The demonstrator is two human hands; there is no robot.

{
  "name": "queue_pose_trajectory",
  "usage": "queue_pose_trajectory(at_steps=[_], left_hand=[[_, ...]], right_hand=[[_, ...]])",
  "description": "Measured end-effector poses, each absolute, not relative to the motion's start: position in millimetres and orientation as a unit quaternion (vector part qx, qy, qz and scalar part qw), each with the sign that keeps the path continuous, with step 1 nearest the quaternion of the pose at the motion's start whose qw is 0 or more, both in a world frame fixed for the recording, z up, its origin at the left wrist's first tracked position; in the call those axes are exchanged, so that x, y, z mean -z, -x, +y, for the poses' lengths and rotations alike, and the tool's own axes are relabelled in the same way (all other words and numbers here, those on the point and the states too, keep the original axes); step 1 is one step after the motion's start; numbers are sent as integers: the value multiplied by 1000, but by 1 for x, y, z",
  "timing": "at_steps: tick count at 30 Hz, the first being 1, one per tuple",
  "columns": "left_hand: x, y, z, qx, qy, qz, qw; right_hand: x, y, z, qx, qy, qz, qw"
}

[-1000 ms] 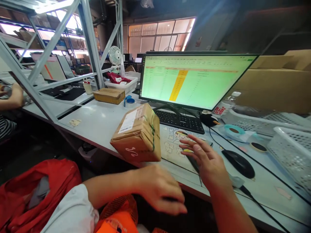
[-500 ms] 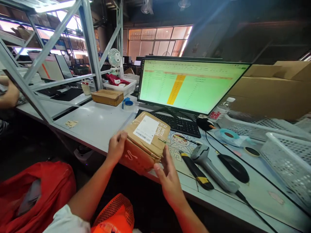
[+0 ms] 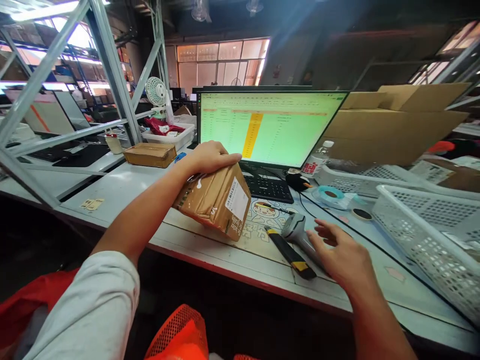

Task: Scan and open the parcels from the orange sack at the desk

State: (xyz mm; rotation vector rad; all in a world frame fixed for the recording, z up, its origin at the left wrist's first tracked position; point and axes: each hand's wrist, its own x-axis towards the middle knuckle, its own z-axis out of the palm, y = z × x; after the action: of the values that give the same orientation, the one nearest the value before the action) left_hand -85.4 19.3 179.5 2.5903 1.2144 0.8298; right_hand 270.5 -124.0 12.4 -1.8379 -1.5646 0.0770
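Note:
A taped cardboard box (image 3: 210,202) is tilted over the desk, its white label (image 3: 237,198) facing right. My left hand (image 3: 213,156) grips it across the top, thumb lying along the upper edge; the fingers on the far side are hidden. My right hand (image 3: 339,252) is at the grey barcode scanner (image 3: 300,235), fingers apart and curved over its handle; whether they touch it I cannot tell. Beside the scanner lies a black and yellow utility knife (image 3: 290,252).
Behind the box stand a monitor (image 3: 277,125) and a keyboard (image 3: 268,188). White plastic baskets (image 3: 431,240) and a large carton (image 3: 390,125) occupy the right. Another cardboard box (image 3: 150,155) sits at the left, near the metal rack (image 3: 108,65). A cable crosses the desk.
The box has been turned so its label faces right, and my left hand has moved onto its top. My right hand has let go of it and moved right to the scanner.

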Motion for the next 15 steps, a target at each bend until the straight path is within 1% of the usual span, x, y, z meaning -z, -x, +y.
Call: queue_pose_trajectory(at_steps=[1,3,4,6,8,11,13,15], left_hand=[[-179,81,20,-272,-867,409,82],[-178,74,21,-250,-868,422,77],[-179,71,22,-238,-869,429,71],[-180,66,22,-217,-870,440,56],[-181,62,21,-209,-871,443,46],[-183,57,17,-203,-871,446,36],[-185,54,14,-186,-874,447,34],[-187,51,11,-168,-876,451,35]], right_hand=[[-6,-288,-114,-22,744,-605,282],[11,-305,-100,-23,764,-626,152],[19,-307,-96,-19,760,-641,108],[32,-303,-92,8,750,-658,66],[33,-297,-90,27,746,-662,64],[12,-297,-96,-15,743,-661,101],[-10,-302,-107,-89,706,-680,178],[-33,-308,-125,-177,635,-695,288]])
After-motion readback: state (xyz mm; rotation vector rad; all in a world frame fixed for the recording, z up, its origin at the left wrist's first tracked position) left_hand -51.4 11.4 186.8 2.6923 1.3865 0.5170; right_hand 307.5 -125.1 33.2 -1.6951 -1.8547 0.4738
